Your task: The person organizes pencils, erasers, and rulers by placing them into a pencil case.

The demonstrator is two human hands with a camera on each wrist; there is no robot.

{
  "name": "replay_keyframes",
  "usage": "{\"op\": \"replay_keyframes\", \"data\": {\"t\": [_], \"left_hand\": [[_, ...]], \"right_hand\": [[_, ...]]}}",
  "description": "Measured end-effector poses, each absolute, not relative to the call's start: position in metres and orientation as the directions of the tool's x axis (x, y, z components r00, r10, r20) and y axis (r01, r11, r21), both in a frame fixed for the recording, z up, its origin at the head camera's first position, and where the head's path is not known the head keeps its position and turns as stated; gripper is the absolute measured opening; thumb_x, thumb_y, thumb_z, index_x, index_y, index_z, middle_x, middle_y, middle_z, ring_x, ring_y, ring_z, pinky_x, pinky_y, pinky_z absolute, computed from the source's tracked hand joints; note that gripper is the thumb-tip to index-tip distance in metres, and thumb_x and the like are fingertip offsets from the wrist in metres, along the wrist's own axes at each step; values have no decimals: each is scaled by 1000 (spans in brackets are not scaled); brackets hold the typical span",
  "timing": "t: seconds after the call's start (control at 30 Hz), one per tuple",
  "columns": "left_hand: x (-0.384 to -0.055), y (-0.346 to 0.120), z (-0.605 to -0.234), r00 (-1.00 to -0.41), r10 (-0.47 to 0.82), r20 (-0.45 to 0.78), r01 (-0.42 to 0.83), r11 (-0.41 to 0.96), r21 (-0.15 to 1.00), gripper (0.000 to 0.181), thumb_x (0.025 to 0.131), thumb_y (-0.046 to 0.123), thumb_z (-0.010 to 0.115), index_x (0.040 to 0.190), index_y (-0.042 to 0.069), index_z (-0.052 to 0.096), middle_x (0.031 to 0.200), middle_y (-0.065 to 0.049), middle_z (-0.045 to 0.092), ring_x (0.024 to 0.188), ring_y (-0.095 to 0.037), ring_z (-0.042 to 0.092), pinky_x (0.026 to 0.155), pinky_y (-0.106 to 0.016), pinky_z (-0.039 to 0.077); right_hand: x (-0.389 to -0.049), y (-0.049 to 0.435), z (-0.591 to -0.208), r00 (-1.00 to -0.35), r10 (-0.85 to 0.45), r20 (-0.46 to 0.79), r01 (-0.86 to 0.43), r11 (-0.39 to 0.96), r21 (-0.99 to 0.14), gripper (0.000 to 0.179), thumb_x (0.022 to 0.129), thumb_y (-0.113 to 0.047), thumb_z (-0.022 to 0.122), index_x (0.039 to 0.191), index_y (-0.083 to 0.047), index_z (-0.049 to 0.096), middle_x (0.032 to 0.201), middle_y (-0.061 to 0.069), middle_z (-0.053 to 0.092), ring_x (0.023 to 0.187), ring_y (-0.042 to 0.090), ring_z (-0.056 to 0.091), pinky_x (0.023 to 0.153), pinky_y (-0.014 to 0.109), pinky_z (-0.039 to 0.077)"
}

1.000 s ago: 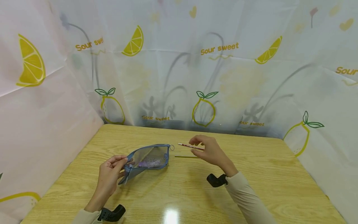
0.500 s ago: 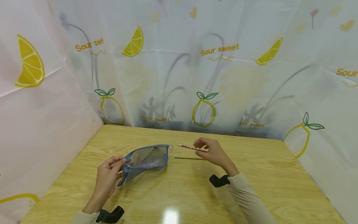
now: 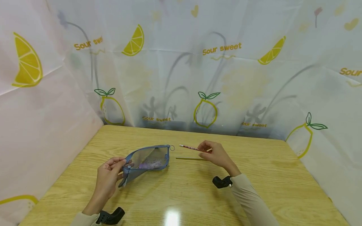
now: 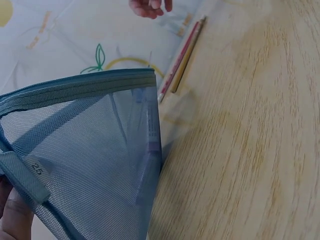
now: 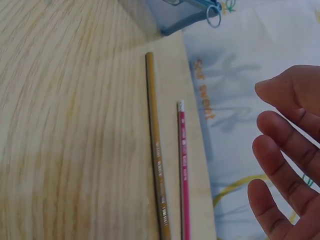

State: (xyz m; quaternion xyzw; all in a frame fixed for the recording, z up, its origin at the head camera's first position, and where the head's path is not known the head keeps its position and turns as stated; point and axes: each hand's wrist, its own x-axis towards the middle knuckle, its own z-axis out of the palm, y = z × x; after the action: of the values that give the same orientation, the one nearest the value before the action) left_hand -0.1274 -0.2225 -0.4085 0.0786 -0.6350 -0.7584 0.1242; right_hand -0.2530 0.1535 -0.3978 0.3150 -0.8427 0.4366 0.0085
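Note:
My left hand point(image 3: 106, 179) grips the near left corner of a blue mesh zip pouch point(image 4: 85, 145), thumb on the outside. The pouch gapes open, and something with purple markings point(image 3: 148, 164) shows inside it. To its right, two pencils lie side by side on the table: a red patterned one with a white end point(image 5: 183, 165) and a gold-brown one point(image 5: 154, 120). My right hand point(image 3: 217, 156) hovers over their right ends, fingers loosely bent. In the right wrist view its fingertips point(image 5: 263, 139) are apart from both pencils and hold nothing.
A wooden table point(image 3: 181, 191) carries everything. Behind it hangs a pale cloth point(image 3: 169, 78) printed with lemons, which also closes off both sides. A small metal ring point(image 3: 172, 147) hangs at the pouch's far right corner. Black camera mounts sit on both wrists.
My right hand has shifted slightly right and nearer to me over the pencils. The left hand and pouch have drifted slightly left. The pencils lie where they were.

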Motion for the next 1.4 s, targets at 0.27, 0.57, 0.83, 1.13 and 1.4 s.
{"op": "replay_keyframes", "data": {"t": [0.27,0.57,0.83,1.13,1.4], "left_hand": [[-126,-222,-408,-958,-281,47,95,-158,983,16,98,10,60,105,-4,63,88,-5,74,79,-18,71,55,-24,54],[-127,-223,-408,-959,-282,35,85,-166,982,15,98,10,60,103,-4,63,88,-4,74,79,-18,71,58,-25,55],[-126,-222,-408,-956,-293,30,78,-153,985,18,97,10,61,104,-6,62,88,-3,74,78,-16,71,56,-24,54],[-125,-222,-410,-953,-297,61,106,-139,985,20,96,12,63,102,-7,62,87,-3,74,79,-17,71,57,-26,55],[-125,-222,-412,-953,-291,87,130,-132,983,20,96,12,63,100,-8,62,87,-4,74,78,-17,71,56,-26,55]], "right_hand": [[-259,159,-410,-815,-525,246,-498,418,-759,17,88,-2,68,104,2,64,97,19,65,84,23,61,70,34,49],[-263,162,-421,-830,-521,200,-482,488,-728,16,88,-4,68,102,2,65,96,13,66,83,18,59,70,32,45],[-266,163,-427,-824,-532,197,-501,520,-692,13,86,-2,66,99,2,66,95,11,66,87,21,59,77,39,48],[-271,162,-433,-798,-570,195,-558,577,-597,12,84,-2,69,96,-3,66,93,4,65,87,21,60,79,38,50],[-274,160,-438,-783,-596,178,-594,630,-500,7,89,-7,70,94,-7,66,89,-2,62,82,16,59,74,34,50]]}}
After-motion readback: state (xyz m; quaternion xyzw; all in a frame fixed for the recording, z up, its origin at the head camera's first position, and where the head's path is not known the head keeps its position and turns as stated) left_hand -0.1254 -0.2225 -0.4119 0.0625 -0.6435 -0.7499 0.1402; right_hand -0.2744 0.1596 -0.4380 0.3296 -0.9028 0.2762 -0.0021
